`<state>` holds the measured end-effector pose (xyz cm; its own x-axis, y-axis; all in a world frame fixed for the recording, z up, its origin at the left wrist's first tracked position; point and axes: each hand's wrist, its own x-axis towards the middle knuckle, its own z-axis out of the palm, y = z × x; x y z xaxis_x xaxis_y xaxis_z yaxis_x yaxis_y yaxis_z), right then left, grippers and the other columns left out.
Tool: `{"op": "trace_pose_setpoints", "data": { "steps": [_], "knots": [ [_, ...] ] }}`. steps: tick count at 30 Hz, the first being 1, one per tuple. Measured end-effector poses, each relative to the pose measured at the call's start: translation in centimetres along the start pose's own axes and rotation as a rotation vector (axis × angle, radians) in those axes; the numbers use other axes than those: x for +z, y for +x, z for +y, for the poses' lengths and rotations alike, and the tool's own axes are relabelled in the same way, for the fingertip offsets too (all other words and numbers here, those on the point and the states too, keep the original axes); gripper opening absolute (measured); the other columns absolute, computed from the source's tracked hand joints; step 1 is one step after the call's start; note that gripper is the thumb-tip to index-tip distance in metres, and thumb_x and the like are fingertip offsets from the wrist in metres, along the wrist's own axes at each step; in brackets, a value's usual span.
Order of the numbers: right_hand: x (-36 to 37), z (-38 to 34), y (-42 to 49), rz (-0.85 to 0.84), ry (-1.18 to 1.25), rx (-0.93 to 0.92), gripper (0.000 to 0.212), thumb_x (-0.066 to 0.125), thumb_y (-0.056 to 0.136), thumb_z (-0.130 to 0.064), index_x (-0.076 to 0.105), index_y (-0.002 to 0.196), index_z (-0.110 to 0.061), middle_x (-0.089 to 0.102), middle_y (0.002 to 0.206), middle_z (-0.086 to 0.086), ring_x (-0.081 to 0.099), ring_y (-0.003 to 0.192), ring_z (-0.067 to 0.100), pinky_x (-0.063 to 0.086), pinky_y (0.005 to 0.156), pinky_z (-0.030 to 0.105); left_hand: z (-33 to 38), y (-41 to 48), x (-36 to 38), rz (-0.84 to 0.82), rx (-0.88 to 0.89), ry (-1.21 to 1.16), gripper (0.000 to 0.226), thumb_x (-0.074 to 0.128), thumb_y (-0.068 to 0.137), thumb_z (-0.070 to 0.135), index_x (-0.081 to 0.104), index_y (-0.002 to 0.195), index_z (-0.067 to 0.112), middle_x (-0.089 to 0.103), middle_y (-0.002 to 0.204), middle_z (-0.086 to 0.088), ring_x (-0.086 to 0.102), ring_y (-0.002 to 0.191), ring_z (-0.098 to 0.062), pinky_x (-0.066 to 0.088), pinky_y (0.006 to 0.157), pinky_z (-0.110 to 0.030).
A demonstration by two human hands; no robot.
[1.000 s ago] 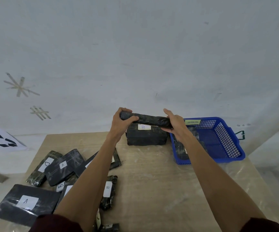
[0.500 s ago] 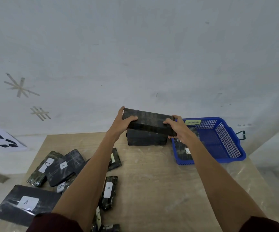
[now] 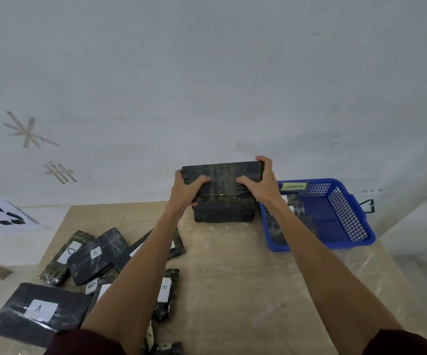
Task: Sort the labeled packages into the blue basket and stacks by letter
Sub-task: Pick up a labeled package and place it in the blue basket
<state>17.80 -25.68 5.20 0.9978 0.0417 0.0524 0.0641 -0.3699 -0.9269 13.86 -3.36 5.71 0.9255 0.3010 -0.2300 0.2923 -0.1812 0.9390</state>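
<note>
Both hands grip a black package over the stack.
Left hand point(image 3: 187, 188) and right hand point(image 3: 263, 185) curl their fingers round the black package point(image 3: 223, 178), beside the blue basket point(image 3: 335, 213) on the worktop point(image 3: 232, 278).

Wooden table point(image 3: 232, 278) stands against a white wall point(image 3: 207, 73). The wall carries a tape star point(image 3: 29, 130) and a tape hatch point(image 3: 59, 172). Recycling-symbol sheet point(image 3: 1, 216) at far left.

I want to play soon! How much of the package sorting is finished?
Done: a stack stands at the table's far edge, and some packages lie in the blue basket. In hand: the left hand and right hand grip a black package at the top of that stack. Left: a pile marked A, B and D waits at the left.
</note>
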Motion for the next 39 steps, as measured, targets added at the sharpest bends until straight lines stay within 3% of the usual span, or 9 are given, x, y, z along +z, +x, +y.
{"op": "trace_pose_setpoints", "data": {
  "steps": [7,12,18,24,28,31,33,35,39],
  "knots": [
    [0.3,0.4,0.1,0.018,0.007,-0.013,0.074,0.083,0.080,-0.029,0.033,0.134,-0.025,0.047,0.126,0.010,0.051,0.113,0.026,0.043,0.086,0.032,-0.3,0.2,-0.1,0.007,0.050,0.042,0.070,0.084,0.079,0.040,0.039,0.129,0.022,0.058,0.110,0.002,0.063,0.099,-0.022,0.054,0.064,-0.032],
    [0.0,0.4,0.0,0.027,-0.016,-0.024,0.071,0.084,0.078,-0.030,0.030,0.124,-0.034,0.048,0.124,0.011,0.052,0.112,0.029,0.050,0.092,0.043,-0.6,0.5,0.2,-0.001,0.034,0.018,0.079,0.089,0.073,0.038,0.037,0.131,0.025,0.057,0.117,0.001,0.062,0.108,-0.024,0.061,0.085,-0.047],
    [0.2,0.5,-0.4,0.016,-0.015,-0.020,0.072,0.085,0.078,-0.029,0.028,0.122,-0.034,0.045,0.122,0.010,0.051,0.111,0.029,0.049,0.094,0.045,-0.6,0.7,0.2,-0.007,0.061,0.014,0.085,0.092,0.069,0.037,0.037,0.133,0.023,0.059,0.120,-0.002,0.063,0.110,-0.026,0.059,0.088,-0.050],
    [-0.3,0.4,-0.8,0.029,-0.007,-0.023,0.075,0.086,0.073,-0.032,0.028,0.120,-0.039,0.047,0.122,0.008,0.054,0.110,0.028,0.051,0.095,0.052,-0.6,0.5,0.3,-0.022,0.105,-0.002,0.108,0.090,0.045,0.055,0.037,0.134,0.024,0.061,0.117,0.000,0.066,0.108,-0.025,0.057,0.095,-0.047],
    [-0.6,0.6,-0.4,-0.017,0.037,0.042,0.087,0.087,0.071,-0.040,0.023,0.130,-0.042,0.042,0.134,0.006,0.050,0.121,0.028,0.049,0.103,0.051,-0.3,0.0,0.5,-0.017,0.176,0.019,0.097,0.094,0.063,0.040,0.034,0.137,0.023,0.058,0.121,0.003,0.060,0.114,-0.022,0.052,0.101,-0.042],
    [-0.9,0.6,0.2,-0.045,0.230,0.308,0.098,0.081,0.080,-0.048,0.019,0.152,-0.026,0.042,0.141,0.005,0.049,0.125,0.026,0.045,0.108,0.049,-0.1,0.1,0.1,-0.059,0.280,0.071,0.086,0.091,0.074,0.022,0.032,0.136,0.022,0.056,0.120,0.004,0.059,0.114,-0.019,0.052,0.101,-0.039],
    [-0.9,0.3,0.3,-0.072,0.291,0.475,0.092,0.074,0.074,-0.067,0.035,0.145,-0.022,0.049,0.138,0.006,0.053,0.121,0.029,0.048,0.101,0.056,-0.1,0.3,-0.2,-0.061,0.349,0.121,0.082,0.088,0.075,0.011,0.032,0.134,0.018,0.053,0.120,0.001,0.057,0.110,-0.015,0.052,0.093,-0.023],
    [-0.9,0.0,0.1,-0.081,0.303,0.520,0.073,0.072,0.077,-0.067,0.048,0.127,-0.020,0.054,0.124,0.003,0.052,0.113,0.028,0.048,0.096,0.059,0.1,0.1,-0.4,-0.057,0.412,0.162,0.080,0.087,0.075,0.006,0.032,0.132,0.015,0.050,0.120,-0.001,0.055,0.105,-0.010,0.045,0.080,-0.006],
    [-0.6,-0.1,-0.3,-0.017,0.338,0.433,0.052,0.076,0.086,-0.046,0.050,0.120,-0.017,0.055,0.115,0.002,0.055,0.108,0.023,0.052,0.087,0.045,0.1,0.0,-0.4,-0.053,0.408,0.138,0.078,0.086,0.077,0.010,0.032,0.132,0.019,0.050,0.118,0.003,0.056,0.105,-0.007,0.048,0.084,-0.012]
  ]
}}
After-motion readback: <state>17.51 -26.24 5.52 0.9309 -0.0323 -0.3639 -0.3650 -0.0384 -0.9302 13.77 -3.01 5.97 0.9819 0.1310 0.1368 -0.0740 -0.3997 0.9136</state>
